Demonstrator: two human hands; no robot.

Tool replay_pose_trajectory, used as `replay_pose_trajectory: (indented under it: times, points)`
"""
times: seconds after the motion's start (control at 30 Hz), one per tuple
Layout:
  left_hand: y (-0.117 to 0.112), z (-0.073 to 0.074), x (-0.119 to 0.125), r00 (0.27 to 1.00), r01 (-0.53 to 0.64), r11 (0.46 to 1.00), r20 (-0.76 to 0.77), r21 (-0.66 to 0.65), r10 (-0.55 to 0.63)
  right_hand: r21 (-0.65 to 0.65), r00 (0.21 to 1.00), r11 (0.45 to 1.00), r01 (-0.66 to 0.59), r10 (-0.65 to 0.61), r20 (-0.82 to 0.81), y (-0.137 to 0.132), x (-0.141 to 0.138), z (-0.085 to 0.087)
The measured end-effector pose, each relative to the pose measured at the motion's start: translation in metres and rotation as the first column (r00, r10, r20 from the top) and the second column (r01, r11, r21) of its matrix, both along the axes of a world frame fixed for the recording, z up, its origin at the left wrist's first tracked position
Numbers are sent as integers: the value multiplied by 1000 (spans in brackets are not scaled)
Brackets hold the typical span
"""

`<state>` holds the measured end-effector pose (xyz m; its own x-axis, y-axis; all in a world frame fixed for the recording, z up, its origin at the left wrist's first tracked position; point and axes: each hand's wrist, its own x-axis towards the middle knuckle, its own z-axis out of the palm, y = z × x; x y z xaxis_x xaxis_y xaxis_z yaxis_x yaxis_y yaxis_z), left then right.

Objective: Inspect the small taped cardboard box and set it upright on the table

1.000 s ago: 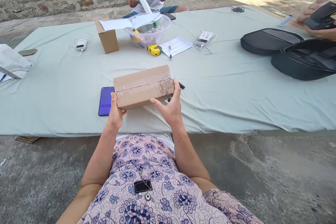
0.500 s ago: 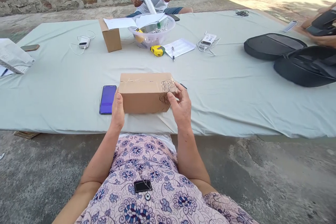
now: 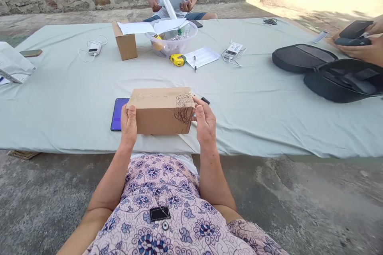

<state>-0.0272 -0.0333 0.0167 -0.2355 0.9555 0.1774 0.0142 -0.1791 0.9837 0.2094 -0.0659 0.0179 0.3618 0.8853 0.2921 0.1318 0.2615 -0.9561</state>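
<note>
A brown cardboard box [image 3: 155, 121] with black scribbles at its right end is between my hands, close to the table's near edge. My left hand [image 3: 129, 124] grips the left end, thumb on the near side. At the right end, my right hand [image 3: 205, 123] has its fingers at the upper corner and its thumb beside the edge; some fingertips are hidden behind the box. Partly under my left hand and the box lies a phone [image 3: 116, 114] with a lit blue screen. A small black object [image 3: 205, 100] shows just beyond my right fingers.
Farther back are a standing carton [image 3: 127, 46], a plastic basin [image 3: 179, 43] under papers, a yellow tape measure [image 3: 177, 60], a pen [image 3: 195, 63] on a sheet, and a white power bank [image 3: 233, 50]. An open black case [image 3: 329, 83] lies right. Two other people sit around the table.
The box has tilted and shifted slightly left and nearer, covering more of the phone. My right thumb has moved off the scribbled face to the box's right edge. The person at right raised a dark object.
</note>
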Motion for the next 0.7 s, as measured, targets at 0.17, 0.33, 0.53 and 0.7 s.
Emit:
replay_pose_trajectory:
  times: [0.17, 0.33, 0.53, 0.7]
  points:
    - [2, 3, -1, 999, 27, 999, 42, 20, -28, 15, 1000, 1000, 10, -10, -10, 5, -2, -3]
    - [2, 10, 0, 993, 51, 999, 102, 20, -52, 39, 993, 999, -28, 32, -116, 6, -2, -4]
    - [1, 8, -2, 991, 70, 997, 111, 23, -72, 36, 992, 999, -33, 37, -118, 7, -2, -5]
    - [4, 8, -2, 989, 70, 996, 123, 50, -76, 45, 993, 998, -44, 48, -111, 8, -1, -9]
